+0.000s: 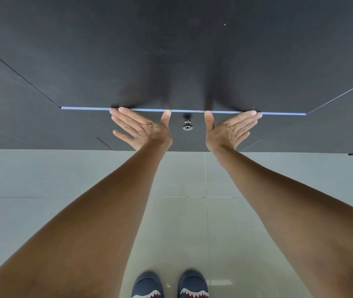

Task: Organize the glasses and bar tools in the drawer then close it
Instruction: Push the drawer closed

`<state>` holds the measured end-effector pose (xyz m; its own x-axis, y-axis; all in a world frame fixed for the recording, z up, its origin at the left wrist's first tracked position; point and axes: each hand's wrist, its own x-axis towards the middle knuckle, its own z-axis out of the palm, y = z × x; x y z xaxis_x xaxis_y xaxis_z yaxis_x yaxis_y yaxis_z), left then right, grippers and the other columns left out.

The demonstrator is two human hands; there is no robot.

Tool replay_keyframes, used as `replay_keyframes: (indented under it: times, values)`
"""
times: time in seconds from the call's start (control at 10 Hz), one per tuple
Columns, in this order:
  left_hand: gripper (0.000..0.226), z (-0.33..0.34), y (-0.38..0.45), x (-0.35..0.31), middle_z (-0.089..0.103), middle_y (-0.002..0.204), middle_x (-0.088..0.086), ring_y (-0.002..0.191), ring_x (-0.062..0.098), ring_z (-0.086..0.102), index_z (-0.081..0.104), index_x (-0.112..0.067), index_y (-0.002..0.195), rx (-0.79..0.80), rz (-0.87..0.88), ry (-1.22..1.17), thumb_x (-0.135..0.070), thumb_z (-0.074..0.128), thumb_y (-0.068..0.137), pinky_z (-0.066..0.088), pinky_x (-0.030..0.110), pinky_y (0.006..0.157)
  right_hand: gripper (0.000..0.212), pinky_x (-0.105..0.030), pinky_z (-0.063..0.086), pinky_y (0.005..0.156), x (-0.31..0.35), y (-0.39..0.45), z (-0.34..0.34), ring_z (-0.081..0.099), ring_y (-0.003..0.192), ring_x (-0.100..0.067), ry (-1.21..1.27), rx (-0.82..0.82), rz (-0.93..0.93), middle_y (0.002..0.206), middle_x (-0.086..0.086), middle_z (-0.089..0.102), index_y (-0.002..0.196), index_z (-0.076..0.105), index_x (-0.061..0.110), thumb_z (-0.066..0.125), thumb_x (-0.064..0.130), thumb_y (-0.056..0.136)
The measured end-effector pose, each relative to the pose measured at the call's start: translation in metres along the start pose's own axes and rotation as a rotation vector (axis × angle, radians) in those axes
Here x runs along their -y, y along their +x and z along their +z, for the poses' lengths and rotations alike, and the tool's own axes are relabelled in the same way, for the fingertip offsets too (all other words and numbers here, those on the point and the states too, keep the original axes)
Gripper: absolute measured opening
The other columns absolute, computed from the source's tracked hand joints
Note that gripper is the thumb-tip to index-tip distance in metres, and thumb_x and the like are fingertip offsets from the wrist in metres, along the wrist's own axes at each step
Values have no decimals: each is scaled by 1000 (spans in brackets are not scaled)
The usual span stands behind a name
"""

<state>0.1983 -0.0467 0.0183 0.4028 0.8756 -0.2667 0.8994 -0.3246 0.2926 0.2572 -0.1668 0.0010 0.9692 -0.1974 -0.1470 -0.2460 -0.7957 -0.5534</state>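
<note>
The dark drawer front (85, 130) sits flush under the black countertop (171, 50), with a thin pale edge line along the top. A round silver knob (187, 125) sticks out at its middle. My left hand (143, 129) rests flat against the front to the left of the knob, fingers spread and fingertips at the counter edge. My right hand (229, 130) lies flat against it to the right of the knob in the same way. Neither hand holds anything. No glasses or bar tools are visible; the drawer's inside is hidden.
Pale tiled floor (42, 179) lies below the cabinet. My two blue slippers (169, 286) with shark-tooth prints stand at the bottom middle. Dark cabinet panels (332, 130) extend left and right of the drawer.
</note>
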Motion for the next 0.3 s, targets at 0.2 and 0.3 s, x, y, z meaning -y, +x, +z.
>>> replay_keyframes:
  times: [0.2,0.3]
  values:
    - [100,-16,-4,30,-19,159,13,149,25,-14,-19,-3,148,73,166,130,-69,28,89,-3,53,118,101,-49,2,118,-8,-2,-23,-16,145,-31,-51,123,-41,157,-17,-20,144,-18,0,36,65,89]
    - [89,-36,-15,47,-16,161,10,149,25,-13,-19,-6,149,40,279,219,-61,26,94,-3,54,117,93,-52,3,117,-13,-11,-41,-15,146,-30,-139,172,-101,157,-16,-18,147,-14,3,31,62,91]
